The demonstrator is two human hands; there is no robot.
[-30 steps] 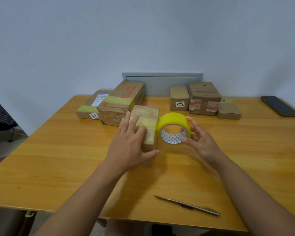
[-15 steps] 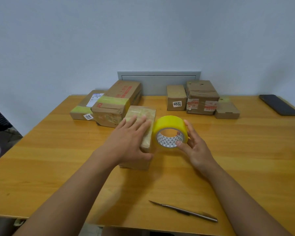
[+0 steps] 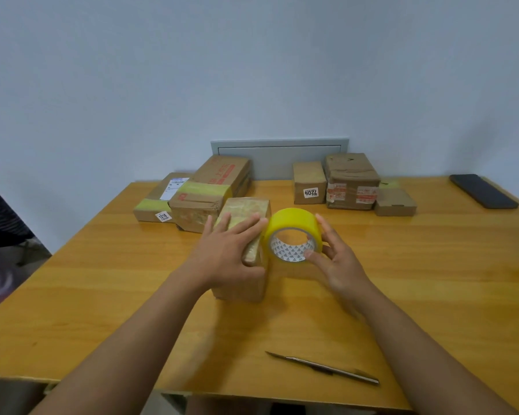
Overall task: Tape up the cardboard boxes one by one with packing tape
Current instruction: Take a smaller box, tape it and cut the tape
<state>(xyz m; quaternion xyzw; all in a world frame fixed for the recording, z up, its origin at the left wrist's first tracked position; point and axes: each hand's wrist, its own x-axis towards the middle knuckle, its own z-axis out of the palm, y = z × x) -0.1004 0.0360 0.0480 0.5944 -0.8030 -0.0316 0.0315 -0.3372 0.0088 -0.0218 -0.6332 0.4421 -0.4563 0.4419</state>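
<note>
Currently, at the centre of the frame, the left hand [image 3: 226,254] is lying flat with fingers spread, pressing down on the top of the small cardboard box [image 3: 242,250]. The right hand [image 3: 333,262] is pinching the yellow tape roll [image 3: 292,233] between thumb and fingers, holding it against the box's right side. The box's long axis is running away from the viewer, toward the upper centre of the frame, so the tape probably needs pulling across that axis. A utility knife [image 3: 322,368] is lying at lower centre-right, nearer the right hand.
</note>
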